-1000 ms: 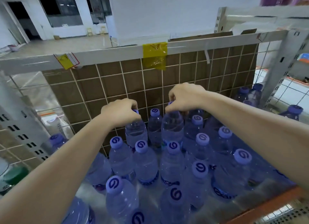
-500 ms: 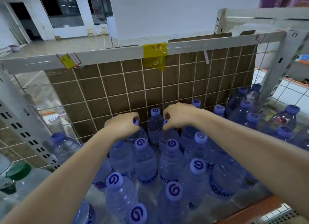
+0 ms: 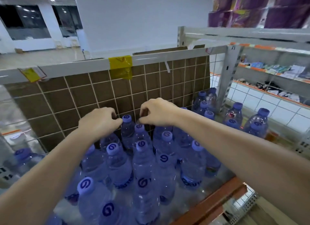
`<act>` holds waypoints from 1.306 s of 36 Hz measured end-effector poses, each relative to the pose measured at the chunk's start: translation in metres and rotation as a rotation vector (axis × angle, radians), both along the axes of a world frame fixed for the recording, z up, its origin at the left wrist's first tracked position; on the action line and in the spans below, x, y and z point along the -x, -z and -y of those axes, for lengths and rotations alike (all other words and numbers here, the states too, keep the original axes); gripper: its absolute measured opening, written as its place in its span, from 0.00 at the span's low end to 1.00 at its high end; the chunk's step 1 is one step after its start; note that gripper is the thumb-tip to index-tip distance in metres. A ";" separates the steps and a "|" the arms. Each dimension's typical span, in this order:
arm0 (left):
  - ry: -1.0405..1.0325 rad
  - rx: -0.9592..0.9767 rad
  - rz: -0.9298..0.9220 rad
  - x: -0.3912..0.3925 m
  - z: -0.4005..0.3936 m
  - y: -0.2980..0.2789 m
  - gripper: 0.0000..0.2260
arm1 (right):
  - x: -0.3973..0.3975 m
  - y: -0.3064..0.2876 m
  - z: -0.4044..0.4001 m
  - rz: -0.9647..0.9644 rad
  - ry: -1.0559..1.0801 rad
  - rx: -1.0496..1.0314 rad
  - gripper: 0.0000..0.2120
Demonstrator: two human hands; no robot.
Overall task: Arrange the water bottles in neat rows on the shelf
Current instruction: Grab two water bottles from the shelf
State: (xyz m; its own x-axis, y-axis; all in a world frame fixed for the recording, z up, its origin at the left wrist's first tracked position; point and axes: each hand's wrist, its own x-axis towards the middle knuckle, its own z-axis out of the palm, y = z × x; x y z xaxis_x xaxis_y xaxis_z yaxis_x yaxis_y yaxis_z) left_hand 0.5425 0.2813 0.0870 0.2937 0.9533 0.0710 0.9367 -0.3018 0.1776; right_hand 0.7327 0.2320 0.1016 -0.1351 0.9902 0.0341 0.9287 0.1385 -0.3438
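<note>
Head view looks down over both bare forearms reaching into a shelf bay packed with clear plastic water bottles with purple-blue screw caps (image 3: 142, 161). These bottles stand upright, shoulder to shoulder, on the shelf deck behind its orange front rail (image 3: 216, 201), filling the bay from the front edge to the back. At the back runs a white wire grid panel (image 3: 100, 97) with brown cardboard (image 3: 80, 97) behind it, and a strip of yellow tape (image 3: 120, 66) is stuck over the grey top rail.

The left hand (image 3: 99, 122) is curled, knuckles up, at the back row; its fingertips (image 3: 118, 121) touch the side of the cap of the rearmost upright bottle (image 3: 127, 130), which stands just in front of the grid. Whether it truly grasps that cap or a bottle hidden beneath the palm cannot be told. The right hand (image 3: 158, 111) hangs just beside it, fingers bent downward in a pinch above the neighbouring bottle's cap (image 3: 139, 127); contact there is hidden.

More of the same bottles (image 3: 234, 114) stand in the next bay to the right, past a grey perforated upright post (image 3: 229, 73). Purple wrapped packs (image 3: 251, 8) sit on the shelf above.
</note>
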 end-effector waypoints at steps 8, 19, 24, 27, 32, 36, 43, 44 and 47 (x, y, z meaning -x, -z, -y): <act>-0.104 -0.195 0.134 0.040 0.038 -0.032 0.12 | 0.044 -0.021 0.003 -0.150 -0.098 -0.167 0.08; -0.327 -0.317 0.295 0.160 0.102 -0.061 0.11 | 0.144 -0.026 0.000 -0.193 -0.355 -0.168 0.09; -0.381 -0.343 0.251 0.217 0.133 -0.068 0.10 | 0.192 -0.032 0.011 -0.197 -0.418 -0.187 0.08; -0.428 -0.348 0.246 0.251 0.152 -0.069 0.10 | 0.224 -0.035 0.020 -0.182 -0.454 -0.185 0.09; -0.466 -0.359 0.218 0.311 0.181 -0.066 0.10 | 0.282 -0.038 0.036 -0.140 -0.456 -0.184 0.10; -0.435 -0.288 0.265 0.353 0.197 -0.057 0.11 | 0.320 -0.032 0.045 0.030 -0.359 -0.167 0.11; -0.399 -0.270 0.154 0.415 0.227 -0.048 0.11 | 0.354 0.000 0.053 0.307 -0.146 -0.047 0.24; -0.404 -0.268 0.157 0.426 0.231 -0.047 0.11 | 0.357 0.005 0.054 0.329 -0.127 -0.015 0.26; -0.445 -0.277 0.186 0.456 0.240 -0.046 0.10 | 0.366 0.018 0.054 0.313 -0.089 0.053 0.28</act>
